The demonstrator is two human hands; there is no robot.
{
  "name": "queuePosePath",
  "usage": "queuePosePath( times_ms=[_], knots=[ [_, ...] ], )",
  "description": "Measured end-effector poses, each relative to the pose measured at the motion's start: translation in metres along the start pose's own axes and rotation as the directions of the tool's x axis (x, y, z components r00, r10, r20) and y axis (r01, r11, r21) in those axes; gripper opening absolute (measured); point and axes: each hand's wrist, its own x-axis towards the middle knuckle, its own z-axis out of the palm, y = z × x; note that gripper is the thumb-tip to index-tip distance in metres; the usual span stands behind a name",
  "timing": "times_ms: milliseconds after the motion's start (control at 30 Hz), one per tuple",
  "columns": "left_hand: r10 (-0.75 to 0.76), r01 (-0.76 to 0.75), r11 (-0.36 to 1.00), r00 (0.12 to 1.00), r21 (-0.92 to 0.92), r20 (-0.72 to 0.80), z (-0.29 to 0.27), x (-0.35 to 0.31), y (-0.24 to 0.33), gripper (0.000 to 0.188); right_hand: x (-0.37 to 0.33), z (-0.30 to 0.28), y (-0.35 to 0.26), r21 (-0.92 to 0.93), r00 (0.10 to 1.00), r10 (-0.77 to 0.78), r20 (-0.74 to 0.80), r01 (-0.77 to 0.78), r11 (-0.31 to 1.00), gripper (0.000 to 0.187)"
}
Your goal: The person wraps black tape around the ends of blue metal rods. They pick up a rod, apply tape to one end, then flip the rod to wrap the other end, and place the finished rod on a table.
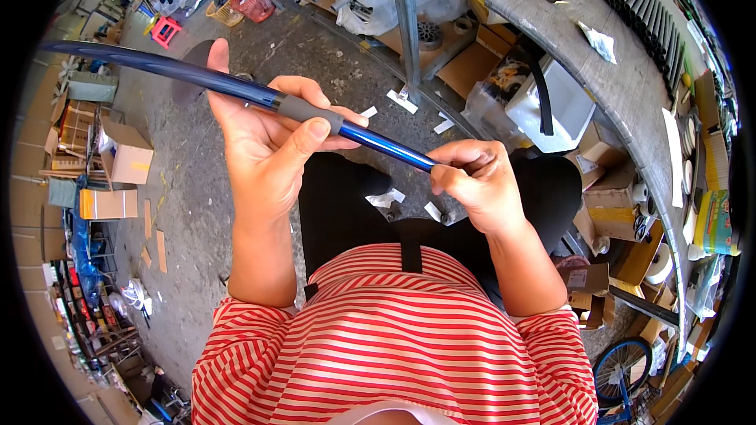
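A long, glossy dark-blue pole point(177, 71) slants across in front of me, from the far left down to the right. Around it sits a matte grey sleeve point(301, 109), and past the sleeve a thinner bright-blue section point(386, 144) runs on. My left hand point(264, 145) holds the pole at the sleeve from below, its thumb on the sleeve and one finger pointing up behind the thicker part. With thumb and fingers my right hand point(480, 185) pinches the thin section's right end, whose tip is hidden in the grip.
On the right curves a grey workbench point(543, 20) with many black tubes point(630, 8). Under it are a translucent plastic bin point(555, 102) and cardboard boxes point(614, 197). More cartons point(126, 153) line the left; a red stool point(164, 31) stands farther off. White scraps point(402, 101) litter the floor.
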Motion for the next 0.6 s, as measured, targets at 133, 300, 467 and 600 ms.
queuePosePath(
  times_ms=[133,300,467,600],
  knots=[
    [0.007,-0.007,1.000,1.000,0.007,0.000,0.0022,-0.0015,0.0017,0.087,-0.0013,0.0019,-0.0001,-0.006,1.000,0.017,-0.007,-0.017,1.000,0.014],
    [0.013,-0.014,1.000,1.000,0.008,0.017,0.0037,-0.0012,0.0038,0.086,-0.0022,-0.0014,0.0012,0.052,1.000,0.022,0.022,-0.023,0.998,0.014],
    [0.035,-0.035,0.999,0.999,0.029,0.031,0.0061,-0.0017,0.0058,0.086,-0.0022,-0.0018,0.0012,0.071,0.998,0.035,0.047,-0.038,0.997,0.014],
    [0.018,-0.018,0.997,1.000,0.078,0.000,0.0060,-0.0011,0.0060,0.084,-0.0056,0.0035,-0.0039,0.020,1.000,0.015,0.003,-0.015,1.000,0.012]
  ],
)
